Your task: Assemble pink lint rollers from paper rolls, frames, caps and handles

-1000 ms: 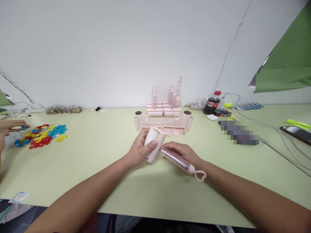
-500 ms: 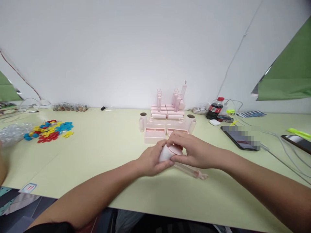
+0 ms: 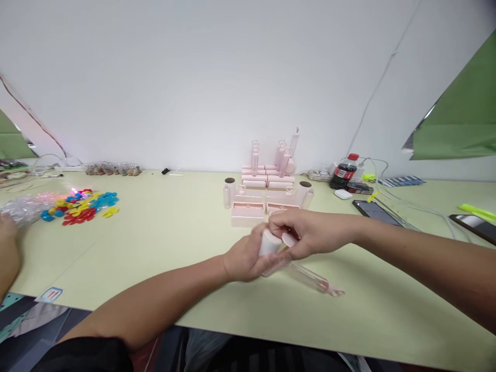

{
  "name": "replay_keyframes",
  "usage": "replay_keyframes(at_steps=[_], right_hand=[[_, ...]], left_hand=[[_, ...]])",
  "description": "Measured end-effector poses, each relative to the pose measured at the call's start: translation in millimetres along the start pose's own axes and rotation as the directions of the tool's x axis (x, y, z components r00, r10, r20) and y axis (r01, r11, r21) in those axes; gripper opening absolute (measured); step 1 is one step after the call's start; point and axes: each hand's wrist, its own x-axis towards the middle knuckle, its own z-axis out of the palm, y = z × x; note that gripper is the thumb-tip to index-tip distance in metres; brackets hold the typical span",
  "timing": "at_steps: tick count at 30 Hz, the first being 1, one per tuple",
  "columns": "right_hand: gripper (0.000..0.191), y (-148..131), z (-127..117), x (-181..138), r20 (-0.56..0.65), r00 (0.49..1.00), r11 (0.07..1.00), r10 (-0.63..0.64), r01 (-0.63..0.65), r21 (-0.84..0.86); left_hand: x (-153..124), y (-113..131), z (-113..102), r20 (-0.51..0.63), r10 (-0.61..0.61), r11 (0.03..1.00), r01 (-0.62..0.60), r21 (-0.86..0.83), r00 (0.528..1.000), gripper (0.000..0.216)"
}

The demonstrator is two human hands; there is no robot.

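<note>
My left hand (image 3: 244, 261) is wrapped round a white cylinder (image 3: 268, 245), whose pale round end faces up. Pinched in the fingers of my right hand (image 3: 315, 232) is a pale round lid (image 3: 289, 239), tilted and apart from the cylinder's end. A clear tube (image 3: 308, 275) with a pinkish bow-like end sticks out from below both hands toward the right; whether a hand holds it or it lies on the table I cannot tell. Just beyond my hands stands a pale pink open box (image 3: 248, 219), with a second pink box (image 3: 282, 207) partly hidden by my right hand.
Farther back are pink boxes (image 3: 253, 184), slim upright tubes (image 3: 254, 163) and a cardboard-lined cylinder (image 3: 230, 188). A cola bottle (image 3: 344, 171) and a phone (image 3: 374, 212) lie to the right. Colourful plastic pieces (image 3: 83, 206) and another person's hand (image 3: 8, 248) are at left.
The round lid has come away from the cylinder's end, moving right with my right hand. The clear tube has shifted slightly right. Another person's hand shows more at left.
</note>
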Motion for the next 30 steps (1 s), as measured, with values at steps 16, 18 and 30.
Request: replay_keyframes(at_steps=[16, 18, 30], right_hand=[[0.014, 101.8, 26.7, -3.2, -0.280, 0.919, 0.957, 0.277, -0.289, -0.003], [0.016, 98.0, 28.6, -2.6, -0.330, 0.909, 0.953, 0.254, -0.294, -0.077], [0.053, 36.8, 49.9, 25.7, -0.380, 0.921, 0.969, 0.089, 0.009, 0.246]], left_hand=[[13.2, -9.8, -20.0, -0.337, -0.526, 0.830, 0.385, -0.404, 0.780, 0.050], [15.1, -10.2, -24.8, -0.361, -0.544, 0.820, 0.388, -0.421, 0.758, 0.045], [26.3, -17.1, -41.8, -0.344, -0.678, 0.629, 0.269, -0.730, 0.650, 0.047]])
